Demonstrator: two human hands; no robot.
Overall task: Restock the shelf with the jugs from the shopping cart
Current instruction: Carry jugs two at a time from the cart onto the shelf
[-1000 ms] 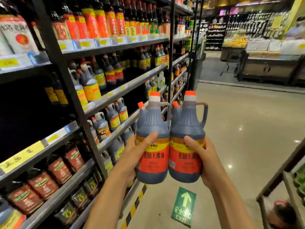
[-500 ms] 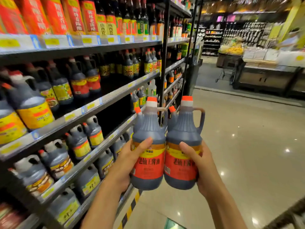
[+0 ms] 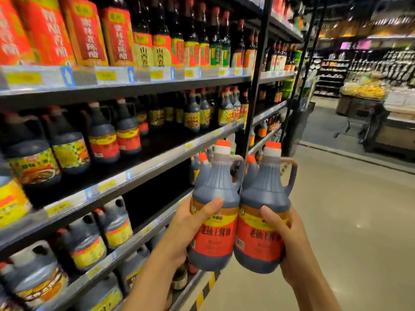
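Jugs are held upright and touching in the aisle, just beside the shelf (image 3: 143, 169); the left jug (image 3: 215, 212) is gripped round its belly by the left hand (image 3: 188, 230), the right jug (image 3: 262, 221) by the right hand (image 3: 287, 239). Compared with a second ago the grip is unchanged, but the pair is now brought nearer the shelf, where a dark gap is faced; placing is judged to be next. Two jugs are counted in the hands; two matching red-labelled jugs (image 3: 103, 142) are counted beside that gap.

Two hands (image 3: 190, 230) (image 3: 289, 239) grip jugs (image 3: 215, 221) (image 3: 261, 223) beside shelf (image 3: 139, 173).
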